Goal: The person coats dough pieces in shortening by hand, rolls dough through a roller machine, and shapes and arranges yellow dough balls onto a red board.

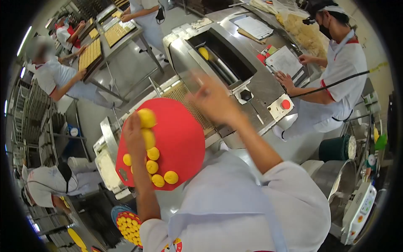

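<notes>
A red rounded sheet or board (180, 130) lies in front of me, over the near side of the machine. On its left part sit several yellow dough balls (171, 177). My left hand (133, 133) is at the sheet's left side, its fingers curled against a yellow dough ball (147, 118), with another dough piece (148, 138) just below. Blurred by motion, my right hand (212, 98) is raised above the machine's mesh belt (191, 105). Its fingers look apart, and I see nothing in them.
The metal machine (268, 80) has an open hopper with a yellow dough piece (203, 53) inside and a red button (286, 104). A co-worker (344, 67) stands at right by a clipboard (285, 63). Other people work at trays (90, 54). A tub of yellow balls (128, 227) stands lower left.
</notes>
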`<state>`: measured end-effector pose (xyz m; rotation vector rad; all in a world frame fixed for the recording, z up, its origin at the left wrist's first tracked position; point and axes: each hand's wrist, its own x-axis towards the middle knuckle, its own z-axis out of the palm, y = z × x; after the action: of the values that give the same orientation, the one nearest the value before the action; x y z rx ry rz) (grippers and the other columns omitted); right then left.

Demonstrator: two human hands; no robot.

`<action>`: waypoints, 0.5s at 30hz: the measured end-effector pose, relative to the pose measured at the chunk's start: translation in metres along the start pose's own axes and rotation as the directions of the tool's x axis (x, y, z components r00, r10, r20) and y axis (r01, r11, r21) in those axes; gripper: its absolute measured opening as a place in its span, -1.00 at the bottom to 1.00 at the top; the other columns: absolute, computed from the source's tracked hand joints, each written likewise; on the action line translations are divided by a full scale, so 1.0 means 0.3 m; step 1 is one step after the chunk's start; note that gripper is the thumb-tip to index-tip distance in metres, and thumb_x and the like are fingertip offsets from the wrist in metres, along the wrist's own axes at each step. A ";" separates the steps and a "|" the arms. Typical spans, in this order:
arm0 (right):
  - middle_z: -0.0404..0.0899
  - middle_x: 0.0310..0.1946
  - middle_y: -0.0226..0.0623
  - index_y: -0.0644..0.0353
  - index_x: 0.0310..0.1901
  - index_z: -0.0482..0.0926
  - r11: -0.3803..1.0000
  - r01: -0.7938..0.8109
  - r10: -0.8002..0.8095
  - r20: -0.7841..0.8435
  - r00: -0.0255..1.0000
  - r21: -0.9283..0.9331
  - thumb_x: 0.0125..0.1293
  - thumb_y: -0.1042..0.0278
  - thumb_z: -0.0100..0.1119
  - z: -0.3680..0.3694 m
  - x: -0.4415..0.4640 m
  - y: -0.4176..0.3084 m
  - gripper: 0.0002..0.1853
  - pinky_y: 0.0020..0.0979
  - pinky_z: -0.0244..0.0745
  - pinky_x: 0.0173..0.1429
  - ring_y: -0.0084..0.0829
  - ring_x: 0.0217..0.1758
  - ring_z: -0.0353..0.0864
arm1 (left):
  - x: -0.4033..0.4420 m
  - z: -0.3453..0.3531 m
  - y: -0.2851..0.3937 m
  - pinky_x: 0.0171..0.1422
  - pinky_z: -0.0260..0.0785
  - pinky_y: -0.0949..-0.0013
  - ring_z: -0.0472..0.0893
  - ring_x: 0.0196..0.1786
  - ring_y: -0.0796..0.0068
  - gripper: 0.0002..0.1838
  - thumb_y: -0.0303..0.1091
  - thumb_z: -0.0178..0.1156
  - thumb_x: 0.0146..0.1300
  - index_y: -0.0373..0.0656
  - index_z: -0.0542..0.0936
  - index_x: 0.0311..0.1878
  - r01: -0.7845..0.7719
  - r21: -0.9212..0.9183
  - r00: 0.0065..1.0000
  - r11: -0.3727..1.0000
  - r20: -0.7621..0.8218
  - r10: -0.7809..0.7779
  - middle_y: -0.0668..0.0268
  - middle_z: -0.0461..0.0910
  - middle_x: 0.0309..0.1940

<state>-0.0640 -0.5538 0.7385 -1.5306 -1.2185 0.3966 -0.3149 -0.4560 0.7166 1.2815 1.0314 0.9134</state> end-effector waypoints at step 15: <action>0.69 -0.28 -0.23 0.17 0.15 0.65 0.973 0.025 -0.126 -0.440 0.889 -0.228 0.30 0.16 0.37 -0.495 0.180 0.003 -0.56 -0.39 0.58 -0.08 -0.39 -0.24 0.66 | -0.075 -0.259 -0.326 0.27 0.46 0.11 0.57 0.20 0.02 -0.34 -0.27 0.52 0.00 -0.13 0.55 0.22 -0.156 0.906 0.904 0.394 0.292 -0.314 0.09 0.52 0.17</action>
<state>0.0737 -0.5864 0.8091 -1.6368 -0.9654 -0.1532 -0.3982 -0.4624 0.6211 2.2156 1.2644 -0.1951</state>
